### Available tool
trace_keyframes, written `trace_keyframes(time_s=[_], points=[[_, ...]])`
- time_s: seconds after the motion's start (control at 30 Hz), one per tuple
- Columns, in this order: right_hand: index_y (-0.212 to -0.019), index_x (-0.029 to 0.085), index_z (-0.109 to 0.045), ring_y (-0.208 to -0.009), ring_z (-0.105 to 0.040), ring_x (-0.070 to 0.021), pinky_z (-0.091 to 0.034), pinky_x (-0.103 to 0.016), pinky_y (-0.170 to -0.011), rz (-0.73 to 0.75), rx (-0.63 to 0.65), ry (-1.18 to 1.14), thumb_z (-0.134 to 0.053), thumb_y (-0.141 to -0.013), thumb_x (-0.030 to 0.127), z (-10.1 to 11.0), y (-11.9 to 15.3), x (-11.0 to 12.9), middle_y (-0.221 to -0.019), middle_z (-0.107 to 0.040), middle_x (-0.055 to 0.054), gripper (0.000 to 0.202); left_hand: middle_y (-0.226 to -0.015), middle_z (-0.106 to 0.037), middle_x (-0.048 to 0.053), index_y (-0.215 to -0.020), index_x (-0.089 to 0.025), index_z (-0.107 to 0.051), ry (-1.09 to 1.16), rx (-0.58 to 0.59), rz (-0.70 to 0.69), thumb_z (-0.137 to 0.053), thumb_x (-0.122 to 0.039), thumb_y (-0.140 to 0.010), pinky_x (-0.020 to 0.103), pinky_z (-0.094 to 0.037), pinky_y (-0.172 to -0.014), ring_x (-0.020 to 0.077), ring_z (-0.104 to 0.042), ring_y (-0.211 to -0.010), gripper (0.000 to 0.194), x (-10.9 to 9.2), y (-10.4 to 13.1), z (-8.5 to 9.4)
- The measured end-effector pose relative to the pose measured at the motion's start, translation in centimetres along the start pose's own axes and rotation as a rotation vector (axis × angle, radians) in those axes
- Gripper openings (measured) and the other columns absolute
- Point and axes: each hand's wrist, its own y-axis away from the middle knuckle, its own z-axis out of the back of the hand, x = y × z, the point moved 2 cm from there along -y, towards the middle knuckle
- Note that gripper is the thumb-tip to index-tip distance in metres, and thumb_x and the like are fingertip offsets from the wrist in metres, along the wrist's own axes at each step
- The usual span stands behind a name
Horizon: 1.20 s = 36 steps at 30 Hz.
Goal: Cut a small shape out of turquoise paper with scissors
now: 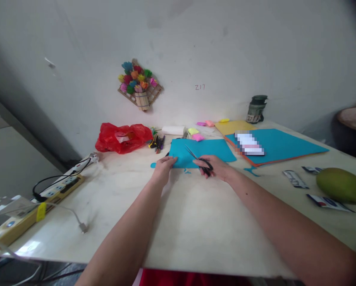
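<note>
Head view, right hand point(218, 167) fingers closed around scissors point(199, 159), blades pointing up-left over blue paper point(204, 150), left hand point(163, 166) fingers pinning its edge.

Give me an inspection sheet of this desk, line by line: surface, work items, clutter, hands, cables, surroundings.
Surface: pale table, bare in front.
Work items: blue sheet lying flat; scissors over its near edge; blue scraps beside it.
Clutter: red bag, pens, sticky notes, blue and yellow paper stack, mango, wrappers, dark jar.
Hands: left hand presses the sheet's near left corner; right hand grips the scissors.
Cables: power strip at the left edge with a black cord plugged in; loose white cable.
Surroundings: white wall with paper-flower decoration.
</note>
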Motion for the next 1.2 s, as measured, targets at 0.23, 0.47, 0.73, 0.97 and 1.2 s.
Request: trace_keyframes(time_s=[0.23, 0.47, 0.73, 0.97, 1.2], points=[[-0.074, 0.015, -0.054, -0.035, -0.047, -0.0049, -0.024, -0.016, -0.029, -0.014, -0.003, 0.035, -0.062, -0.067, 0.053, 0.2, -0.1, -0.1, -0.053, -0.058, 0.0, 0.04, -0.053, -0.051, -0.002, -0.052, -0.015, -0.057, 0.056, 0.041, -0.105, -0.077, -0.023, -0.051, 0.029, -0.043, -0.073, 0.0121, -0.054, -0.062, 0.021, -0.6, 0.1, -0.2], [-0.076, 0.015, -0.054, -0.034, -0.048, -0.0058, -0.022, -0.015, -0.027, -0.075, -0.036, 0.021, -0.065, -0.063, 0.054, 0.2, -0.2, -0.3, -0.051, -0.057, 0.0, 0.043, -0.057, -0.055, -0.001, -0.057, -0.016, -0.059, 0.007, 0.01, -0.145, -0.075, -0.027, -0.054, 0.028, -0.041, -0.071, 0.0136, -0.055, -0.064, 0.02, -0.2, -0.3, 0.4], [-0.073, 0.015, -0.052, -0.035, -0.049, -0.0073, -0.022, -0.016, -0.026, -0.172, -0.009, 0.024, -0.066, -0.061, 0.056, 0.1, 0.0, -0.4, -0.05, -0.059, -0.001, 0.046, -0.057, -0.055, -0.002, -0.059, -0.015, -0.061, 0.095, 0.067, -0.104, -0.075, -0.022, -0.054, 0.029, -0.042, -0.076, 0.0121, -0.055, -0.064, 0.017, 0.2, -0.1, -0.1], [-0.071, 0.015, -0.052, -0.033, -0.048, -0.0066, -0.019, -0.016, -0.027, -0.177, 0.014, 0.054, -0.065, -0.061, 0.058, 0.0, 0.2, 0.2, -0.049, -0.059, -0.001, 0.046, -0.064, -0.059, 0.001, -0.058, -0.015, -0.056, 0.13, -0.03, -0.149, -0.074, -0.024, -0.052, 0.031, -0.042, -0.077, 0.019, -0.061, -0.079, 0.021, -1.2, -0.5, 0.7], [-0.078, 0.015, -0.056, -0.033, -0.047, -0.0061, -0.019, -0.016, -0.027, -0.228, 0.111, -0.006, -0.062, -0.065, 0.055, -1.8, 0.2, -0.2, -0.048, -0.058, 0.0, 0.042, -0.083, -0.066, 0.008, -0.071, -0.016, -0.053, 0.059, -0.141, 0.02, -0.069, -0.031, -0.054, 0.028, -0.037, -0.063, 0.0274, -0.059, -0.097, 0.027, -1.8, -0.8, 1.8]])
